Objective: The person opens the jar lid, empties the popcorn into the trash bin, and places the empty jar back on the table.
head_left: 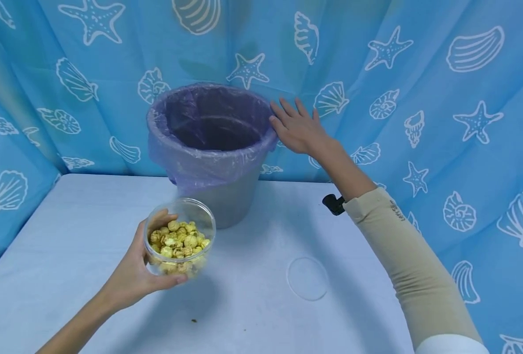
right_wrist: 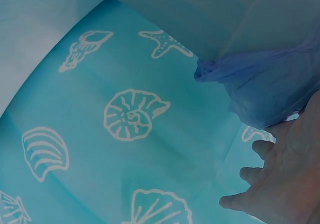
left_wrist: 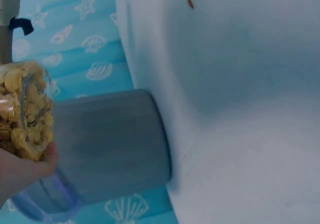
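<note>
My left hand (head_left: 133, 270) grips a clear plastic tub (head_left: 179, 202) by its side, fingers behind and thumb in front. Yellow popcorn (head_left: 179, 241) fills the lower part of the tub, which tilts a little toward me above the table. Behind it stands a grey trash bin (head_left: 230, 199) lined with a thin purple bag (head_left: 208, 169) folded over its rim. My right hand (head_left: 299, 128), fingers spread and straight, touches the bin's right rim at the bag's edge. In the left wrist view the popcorn (left_wrist: 32, 104) shows through the tub wall, above the thumb.
A clear round lid (head_left: 306, 279) lies flat on the white table (head_left: 261, 319), right of the tub. A small brown crumb (head_left: 194, 321) lies near the front. Blue curtain (head_left: 354, 59) with white shells and starfish hangs close behind the bin and along both sides.
</note>
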Demonstrator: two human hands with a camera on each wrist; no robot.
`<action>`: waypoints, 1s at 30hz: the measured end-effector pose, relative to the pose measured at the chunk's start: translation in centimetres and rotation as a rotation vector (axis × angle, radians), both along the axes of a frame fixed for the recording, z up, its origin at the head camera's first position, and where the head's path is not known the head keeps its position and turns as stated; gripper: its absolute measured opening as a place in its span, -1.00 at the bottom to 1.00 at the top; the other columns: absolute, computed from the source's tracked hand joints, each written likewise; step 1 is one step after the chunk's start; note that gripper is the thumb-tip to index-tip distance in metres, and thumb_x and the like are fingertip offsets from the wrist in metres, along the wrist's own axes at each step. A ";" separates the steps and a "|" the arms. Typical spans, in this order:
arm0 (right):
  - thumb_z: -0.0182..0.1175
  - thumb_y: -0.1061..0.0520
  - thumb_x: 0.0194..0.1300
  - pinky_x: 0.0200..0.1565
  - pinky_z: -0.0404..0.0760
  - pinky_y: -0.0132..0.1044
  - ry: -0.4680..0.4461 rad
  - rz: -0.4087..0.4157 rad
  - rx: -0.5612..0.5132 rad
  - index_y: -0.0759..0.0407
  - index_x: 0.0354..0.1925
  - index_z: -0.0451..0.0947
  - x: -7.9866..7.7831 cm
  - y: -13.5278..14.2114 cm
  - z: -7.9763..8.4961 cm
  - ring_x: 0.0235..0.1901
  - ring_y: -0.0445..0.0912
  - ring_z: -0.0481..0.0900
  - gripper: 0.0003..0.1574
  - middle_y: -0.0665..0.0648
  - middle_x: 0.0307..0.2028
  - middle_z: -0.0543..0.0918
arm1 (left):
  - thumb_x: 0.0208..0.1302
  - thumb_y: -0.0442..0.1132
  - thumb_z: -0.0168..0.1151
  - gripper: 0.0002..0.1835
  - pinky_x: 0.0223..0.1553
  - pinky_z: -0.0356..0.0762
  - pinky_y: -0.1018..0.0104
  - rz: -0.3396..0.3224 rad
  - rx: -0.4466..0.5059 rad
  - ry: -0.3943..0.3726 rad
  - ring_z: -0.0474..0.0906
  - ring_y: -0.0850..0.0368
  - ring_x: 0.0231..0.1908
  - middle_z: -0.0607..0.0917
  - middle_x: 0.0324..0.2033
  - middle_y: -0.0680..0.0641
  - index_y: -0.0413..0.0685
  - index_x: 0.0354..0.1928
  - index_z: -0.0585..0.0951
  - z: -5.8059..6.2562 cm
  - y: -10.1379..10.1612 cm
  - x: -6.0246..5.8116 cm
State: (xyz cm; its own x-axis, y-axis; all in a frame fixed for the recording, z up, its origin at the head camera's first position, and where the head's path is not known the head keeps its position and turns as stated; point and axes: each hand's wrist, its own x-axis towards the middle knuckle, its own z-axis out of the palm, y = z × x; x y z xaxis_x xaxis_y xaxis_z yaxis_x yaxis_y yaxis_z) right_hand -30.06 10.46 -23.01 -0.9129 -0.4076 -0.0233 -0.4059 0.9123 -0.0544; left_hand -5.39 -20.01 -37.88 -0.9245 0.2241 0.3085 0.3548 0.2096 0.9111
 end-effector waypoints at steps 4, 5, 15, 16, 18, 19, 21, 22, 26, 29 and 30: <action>-0.58 -0.25 0.60 0.40 -0.44 0.28 -0.014 -0.005 -0.004 -0.12 0.60 -0.38 -0.1 -0.2 -0.2 0.50 0.10 -0.53 -0.25 0.04 0.57 -0.36 | -0.03 -0.50 0.54 0.23 0.08 0.42 0.56 0.055 -0.040 0.031 0.21 0.30 0.30 0.20 0.43 -0.10 0.13 0.57 -0.05 1.1 -1.1 -0.1; -0.58 -0.25 0.60 0.40 -0.44 0.27 -0.016 -0.005 -0.006 -0.12 0.60 -0.38 -0.1 -0.3 -0.2 0.50 0.10 -0.53 -0.25 0.04 0.57 -0.37 | -0.04 -0.51 0.54 0.24 0.07 0.40 0.58 0.073 -0.052 0.042 0.20 0.29 0.30 0.21 0.43 -0.08 0.13 0.57 -0.05 1.5 -1.4 -0.1; -0.59 -0.23 0.60 0.39 -0.42 0.30 -0.029 -0.001 -0.050 -0.09 0.60 -0.39 -0.4 -0.1 -0.6 0.51 0.12 -0.49 -0.25 0.05 0.58 -0.35 | -0.21 -0.53 0.61 0.32 0.12 0.30 0.61 0.284 -0.187 0.200 0.18 0.22 0.32 0.26 0.41 -0.07 0.13 0.55 -0.02 5.5 -4.0 -1.4; -0.59 -0.23 0.60 0.39 -0.42 0.30 -0.033 0.000 -0.057 -0.09 0.60 -0.39 -0.5 -0.1 -0.6 0.51 0.12 -0.50 -0.25 0.05 0.58 -0.35 | -0.21 -0.52 0.62 0.33 0.13 0.29 0.61 0.306 -0.197 0.200 0.17 0.20 0.33 0.26 0.41 -0.08 0.15 0.55 -0.02 5.9 -4.2 -1.6; -0.58 -0.24 0.60 0.39 -0.42 0.29 -0.041 0.003 -0.069 -0.09 0.60 -0.39 -0.4 -0.1 -0.6 0.51 0.11 -0.50 -0.25 0.05 0.58 -0.36 | -0.19 -0.50 0.62 0.31 0.14 0.29 0.64 0.340 -0.211 0.199 0.18 0.15 0.35 0.26 0.40 -0.11 0.15 0.55 -0.02 6.6 -4.7 -2.0; -0.59 -0.24 0.59 0.39 -0.43 0.29 -0.045 0.001 -0.073 -0.09 0.60 -0.40 -0.4 -0.1 -0.6 0.51 0.11 -0.50 -0.24 0.05 0.57 -0.36 | -0.18 -0.50 0.61 0.31 0.14 0.30 0.64 0.350 -0.213 0.195 0.18 0.12 0.35 0.26 0.40 -0.12 0.14 0.55 -0.02 6.9 -4.8 -2.3; -0.58 -0.24 0.60 0.40 -0.42 0.28 -0.047 -0.006 -0.077 -0.09 0.60 -0.39 -0.4 0.0 -0.6 0.51 0.11 -0.49 -0.24 0.05 0.58 -0.34 | -0.15 -0.48 0.61 0.29 0.14 0.31 0.64 0.366 -0.218 0.189 0.17 0.06 0.36 0.25 0.40 -0.14 0.13 0.55 -0.02 7.8 -5.2 -2.9; -0.58 -0.24 0.60 0.40 -0.42 0.28 -0.045 -0.009 -0.080 -0.08 0.60 -0.38 -0.3 0.0 -0.6 0.51 0.11 -0.49 -0.24 0.06 0.58 -0.34 | -0.14 -0.47 0.61 0.28 0.15 0.31 0.63 0.372 -0.219 0.186 0.17 0.04 0.37 0.24 0.40 -0.14 0.12 0.55 -0.02 8.2 -5.3 -3.2; -0.57 -0.23 0.60 0.40 -0.42 0.27 -0.032 -0.011 -0.078 -0.07 0.60 -0.37 -0.3 0.0 -0.5 0.51 0.12 -0.47 -0.25 0.06 0.58 -0.31 | -0.12 -0.45 0.60 0.27 0.15 0.33 0.60 0.385 -0.213 0.183 0.21 0.03 0.34 0.22 0.41 -0.12 0.15 0.55 -0.03 10.0 -5.8 -4.4; -0.57 -0.23 0.60 0.40 -0.41 0.27 -0.027 0.001 -0.070 -0.06 0.60 -0.37 -0.4 -0.1 -0.6 0.51 0.13 -0.47 -0.24 0.08 0.58 -0.31 | -0.13 -0.45 0.61 0.27 0.14 0.38 0.57 0.390 -0.218 0.207 0.27 0.03 0.28 0.24 0.40 -0.12 0.15 0.55 -0.01 11.2 -6.1 -5.2; -0.57 -0.23 0.60 0.40 -0.41 0.27 -0.028 0.004 -0.068 -0.06 0.60 -0.37 -0.4 -0.1 -0.6 0.51 0.13 -0.47 -0.24 0.08 0.58 -0.31 | -0.13 -0.45 0.61 0.26 0.15 0.38 0.53 0.392 -0.222 0.222 0.28 0.03 0.26 0.25 0.39 -0.12 0.14 0.55 0.00 11.6 -6.2 -5.5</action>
State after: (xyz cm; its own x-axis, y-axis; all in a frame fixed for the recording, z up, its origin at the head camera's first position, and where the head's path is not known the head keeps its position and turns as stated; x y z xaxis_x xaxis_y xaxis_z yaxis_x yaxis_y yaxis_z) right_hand -30.43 10.35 -23.58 -0.9104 -0.4132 -0.0212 -0.4074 0.9043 -0.1277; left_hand -10.92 -26.18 -26.31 -0.8699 -0.0441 0.4912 0.3906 0.5463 0.7409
